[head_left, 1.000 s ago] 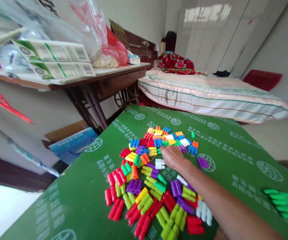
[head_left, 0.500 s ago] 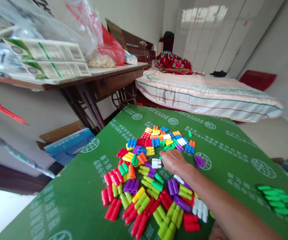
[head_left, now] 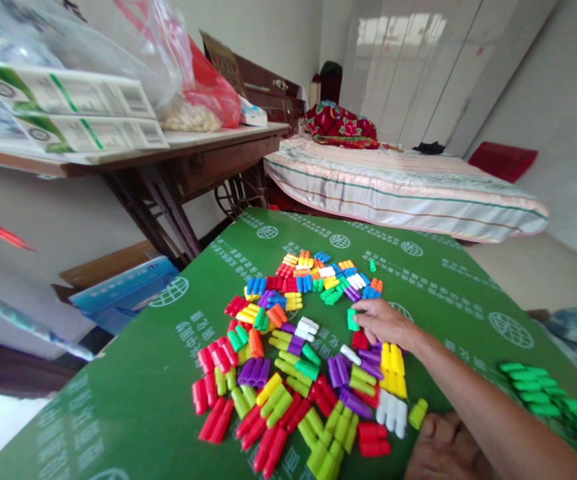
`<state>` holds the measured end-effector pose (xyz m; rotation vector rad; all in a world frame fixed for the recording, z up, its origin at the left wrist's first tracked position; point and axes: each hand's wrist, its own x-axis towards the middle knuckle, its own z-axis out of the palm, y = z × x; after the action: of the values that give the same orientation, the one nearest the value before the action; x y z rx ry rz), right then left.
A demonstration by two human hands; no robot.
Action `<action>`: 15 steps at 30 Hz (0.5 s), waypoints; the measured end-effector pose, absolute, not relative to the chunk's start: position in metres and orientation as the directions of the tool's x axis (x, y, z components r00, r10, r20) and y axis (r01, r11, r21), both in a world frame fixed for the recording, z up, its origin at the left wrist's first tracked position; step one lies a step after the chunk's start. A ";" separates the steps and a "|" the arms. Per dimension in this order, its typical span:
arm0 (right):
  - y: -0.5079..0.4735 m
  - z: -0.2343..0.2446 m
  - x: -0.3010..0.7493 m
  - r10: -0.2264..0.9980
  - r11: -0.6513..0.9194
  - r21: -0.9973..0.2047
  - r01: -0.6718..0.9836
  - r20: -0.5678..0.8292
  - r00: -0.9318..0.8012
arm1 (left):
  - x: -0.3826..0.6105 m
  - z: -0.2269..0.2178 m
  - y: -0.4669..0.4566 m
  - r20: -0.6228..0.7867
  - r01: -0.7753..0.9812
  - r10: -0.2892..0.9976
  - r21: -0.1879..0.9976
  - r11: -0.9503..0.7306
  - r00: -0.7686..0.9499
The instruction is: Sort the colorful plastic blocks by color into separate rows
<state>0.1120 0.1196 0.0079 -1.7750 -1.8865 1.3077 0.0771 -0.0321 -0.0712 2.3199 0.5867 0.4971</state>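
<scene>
My right hand (head_left: pixel 381 321) reaches in from the lower right over the green board (head_left: pixel 158 373). Its thumb and fingers are pinched on a green plastic building block (head_left: pixel 352 319) at the right of the pile. Just below the fingers lies a red block (head_left: pixel 360 340). Around the hand are a white block (head_left: pixel 351 354), purple blocks (head_left: pixel 338 371) and yellow blocks (head_left: pixel 393 370). Many bullet-shaped blocks in red, blue, orange, lime and other colours lie loosely in a ring. My left hand is out of view.
Rows of green blocks (head_left: pixel 538 390) lie apart at the right. A bare foot (head_left: pixel 443 445) rests at the lower right beside a lime block (head_left: pixel 418 413). A table (head_left: pixel 208 150) with boxes and bags stands at the left, a bed (head_left: pixel 393 183) behind.
My right hand has moved right, away from the middle of the ring, with the green block in its fingers. The white block near the middle now sits tilted. The view has shifted slightly.
</scene>
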 end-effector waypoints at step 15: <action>0.118 0.037 0.124 0.894 0.358 -0.116 0.927 -0.242 -0.376 | 0.106 -0.102 -0.034 0.103 0.422 0.622 0.648 -0.634 0.776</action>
<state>0.1239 0.1177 0.0371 -1.8221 -2.6986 0.3847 0.1061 -0.0338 -0.1015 2.3482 0.7745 0.4234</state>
